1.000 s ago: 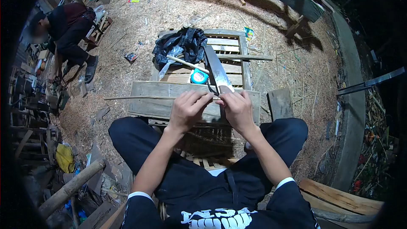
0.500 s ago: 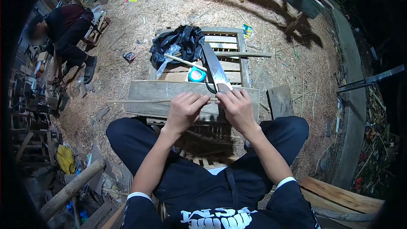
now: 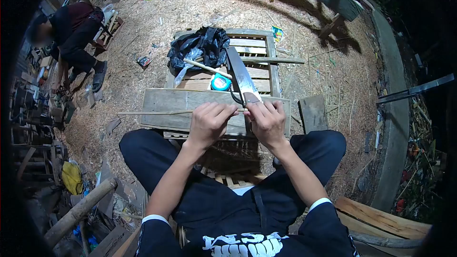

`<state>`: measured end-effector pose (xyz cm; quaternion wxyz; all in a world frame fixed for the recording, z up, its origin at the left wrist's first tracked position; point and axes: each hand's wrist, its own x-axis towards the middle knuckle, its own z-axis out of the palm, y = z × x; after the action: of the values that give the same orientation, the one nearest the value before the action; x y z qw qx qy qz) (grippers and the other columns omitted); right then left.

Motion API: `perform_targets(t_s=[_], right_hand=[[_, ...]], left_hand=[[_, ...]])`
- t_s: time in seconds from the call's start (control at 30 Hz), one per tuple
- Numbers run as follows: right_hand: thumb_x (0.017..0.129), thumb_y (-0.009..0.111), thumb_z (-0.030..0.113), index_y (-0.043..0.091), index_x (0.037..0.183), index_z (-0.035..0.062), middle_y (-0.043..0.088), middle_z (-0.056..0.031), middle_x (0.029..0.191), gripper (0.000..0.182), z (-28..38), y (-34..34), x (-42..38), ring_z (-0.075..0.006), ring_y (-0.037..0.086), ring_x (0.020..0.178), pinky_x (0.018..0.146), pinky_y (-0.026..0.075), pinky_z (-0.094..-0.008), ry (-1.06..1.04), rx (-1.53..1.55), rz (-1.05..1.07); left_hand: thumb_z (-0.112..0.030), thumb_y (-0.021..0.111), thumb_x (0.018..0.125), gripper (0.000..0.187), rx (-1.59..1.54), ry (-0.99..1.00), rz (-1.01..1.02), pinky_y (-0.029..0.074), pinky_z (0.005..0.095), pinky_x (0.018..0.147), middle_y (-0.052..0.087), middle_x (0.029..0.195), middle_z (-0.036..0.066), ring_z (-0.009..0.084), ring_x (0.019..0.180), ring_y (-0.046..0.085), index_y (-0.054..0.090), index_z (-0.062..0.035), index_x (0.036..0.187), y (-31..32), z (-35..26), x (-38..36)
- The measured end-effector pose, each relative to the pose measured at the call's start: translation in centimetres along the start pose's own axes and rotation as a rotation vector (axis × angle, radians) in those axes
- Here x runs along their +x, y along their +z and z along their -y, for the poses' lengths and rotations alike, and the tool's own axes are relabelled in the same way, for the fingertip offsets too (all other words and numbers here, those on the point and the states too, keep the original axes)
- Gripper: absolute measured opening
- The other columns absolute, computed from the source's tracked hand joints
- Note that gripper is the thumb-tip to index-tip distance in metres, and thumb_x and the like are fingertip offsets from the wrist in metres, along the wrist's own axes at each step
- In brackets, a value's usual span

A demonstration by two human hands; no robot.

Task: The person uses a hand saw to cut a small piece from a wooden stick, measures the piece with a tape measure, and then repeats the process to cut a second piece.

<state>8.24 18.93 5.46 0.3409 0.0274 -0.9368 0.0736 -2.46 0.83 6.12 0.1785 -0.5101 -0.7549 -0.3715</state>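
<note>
A thin wooden strip [image 3: 154, 113] lies crosswise in front of me over a wooden board [image 3: 166, 99], its long end out to the left. My left hand [image 3: 209, 123] is closed on the strip. Close beside it, my right hand [image 3: 267, 123] pinches the strip's right end, most of which its fingers hide. A hand saw [image 3: 242, 74] points away from me, with its handle end partly under my right hand. Just left of the blade are a teal tape measure [image 3: 220, 82] and a light wooden stick [image 3: 204, 68].
A black plastic bag [image 3: 212, 43] lies on a slatted wooden frame [image 3: 273, 74] beyond the board. Wood shavings [image 3: 185, 7] cover the ground. At the left, another person [image 3: 78, 33] bends over. A wooden block [image 3: 313, 114] is by my right knee, and a pole [image 3: 83, 209] at lower left.
My hands have shifted very slightly, and the gap between them looks a little wider. The strip stays in both hands; the saw and tape measure lie as before.
</note>
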Motion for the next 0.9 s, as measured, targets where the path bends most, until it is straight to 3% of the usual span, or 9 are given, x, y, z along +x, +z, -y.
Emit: perform_targets(t_s=[0.33, 0.53, 0.6, 0.9], right_hand=[[0.093, 0.073, 0.024, 0.069, 0.108, 0.0121, 0.062, -0.0031, 0.085, 0.019, -0.5, -0.5, 0.7, -0.0216, 0.063, 0.087, 0.081, 0.046, -0.0395, -0.050, 0.106, 0.120], [0.091, 0.074, 0.024, 0.070, 0.111, 0.0101, 0.063, -0.0031, 0.087, 0.024, -0.5, -0.5, 0.7, -0.0218, 0.064, 0.087, 0.080, 0.047, -0.0390, -0.100, 0.069, 0.108], [0.091, 0.074, 0.024, 0.070, 0.112, 0.0097, 0.064, -0.0031, 0.087, 0.025, -0.5, -0.5, 0.8, -0.0216, 0.064, 0.087, 0.079, 0.047, -0.0389, -0.108, 0.068, 0.095], [0.088, 0.078, 0.024, 0.071, 0.108, 0.0095, 0.071, -0.0040, 0.090, 0.025, -0.4, -0.2, -0.1, -0.0229, 0.066, 0.085, 0.081, 0.048, -0.0401, -0.064, 0.069, 0.046]], left_hand=[[-0.014, 0.079, 0.088, 0.020, -0.026, -0.022, 0.140, 0.050, 0.0411, 0.069, 0.068, 0.086, 0.009, 0.0294, 0.075, 0.065, 0.074, -0.0066, 0.107, -0.6, 1.0, -0.1], [-0.014, 0.081, 0.088, 0.023, -0.126, -0.029, 0.054, 0.051, 0.0409, 0.063, 0.068, 0.086, 0.009, 0.0292, 0.075, 0.068, 0.074, -0.0063, 0.108, -0.7, 1.3, -0.4], [-0.021, 0.080, 0.090, 0.021, -0.118, -0.001, 0.045, 0.050, 0.0402, 0.062, 0.068, 0.083, 0.006, 0.0270, 0.073, 0.067, 0.076, -0.0092, 0.107, -0.7, 1.6, -0.5], [-0.015, 0.082, 0.086, 0.023, -0.008, 0.002, 0.059, 0.050, 0.0383, 0.058, 0.071, 0.083, 0.006, 0.0263, 0.069, 0.067, 0.075, -0.0088, 0.108, -0.4, 0.8, -0.9]])
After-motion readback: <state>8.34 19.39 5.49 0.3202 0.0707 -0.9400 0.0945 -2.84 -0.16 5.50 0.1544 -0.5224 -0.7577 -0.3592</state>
